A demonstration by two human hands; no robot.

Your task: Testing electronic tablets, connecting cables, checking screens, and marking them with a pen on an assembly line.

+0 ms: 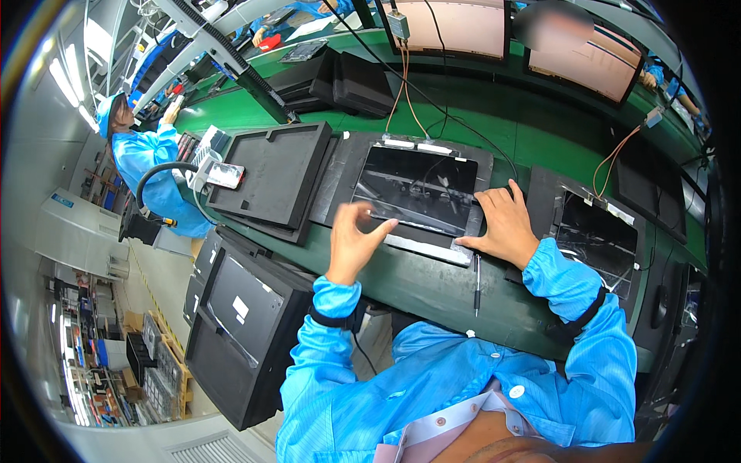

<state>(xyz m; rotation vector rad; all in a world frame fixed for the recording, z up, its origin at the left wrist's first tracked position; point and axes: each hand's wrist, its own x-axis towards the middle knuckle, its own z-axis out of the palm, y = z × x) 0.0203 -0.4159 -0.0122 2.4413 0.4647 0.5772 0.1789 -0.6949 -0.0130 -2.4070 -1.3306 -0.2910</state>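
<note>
A dark, glossy display panel (pixel 417 189) lies flat in a black foam holder (pixel 340 166) on the bench before me, reflecting the ceiling. Its lower left corner is beside my left hand (pixel 355 243), whose thumb and index finger are apart; the fingertips are slightly blurred. At the right edge of the panel, my right hand (pixel 509 228) rests with thumb and fingers spread. Whether either hand's fingertips touch the panel is hard to tell. A white strip (pixel 428 248) runs along the holder's near edge. Below it lies a pen (pixel 477 285).
A second panel (pixel 598 231) sits in its holder to the right. Stacked black trays (pixel 266 174) stand at left, with a white handheld device (pixel 225 175) on them. More trays (pixel 239 324) stand below the bench's left edge. Monitors (pixel 455 27) line the back; a co-worker (pixel 143 154) stands far left.
</note>
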